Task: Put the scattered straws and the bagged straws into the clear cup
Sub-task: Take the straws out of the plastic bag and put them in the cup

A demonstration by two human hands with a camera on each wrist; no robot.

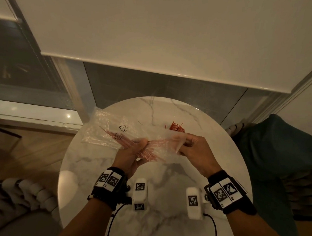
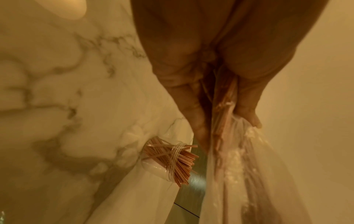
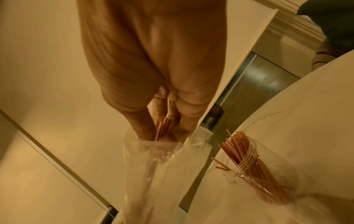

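Above the round marble table (image 1: 105, 190), both hands hold a clear plastic bag (image 1: 104, 124) of thin red straws (image 1: 144, 151). My left hand (image 1: 137, 150) grips the bag's middle, squeezing the straws through the plastic (image 2: 226, 121). My right hand (image 1: 191, 143) is at the bag's open right end, fingers inside the mouth and pinching several straw ends (image 3: 162, 131). The clear cup (image 1: 176, 128) stands just beyond the hands with many red straws in it; it also shows in both wrist views (image 2: 168, 160) (image 3: 258, 174).
A thin dark strand (image 1: 141, 122) lies on the table behind the bag. A dark blue seat (image 1: 284, 146) stands right of the table and a grey knitted cushion (image 1: 19, 195) left of it. A white panel (image 1: 164, 35) hangs behind.
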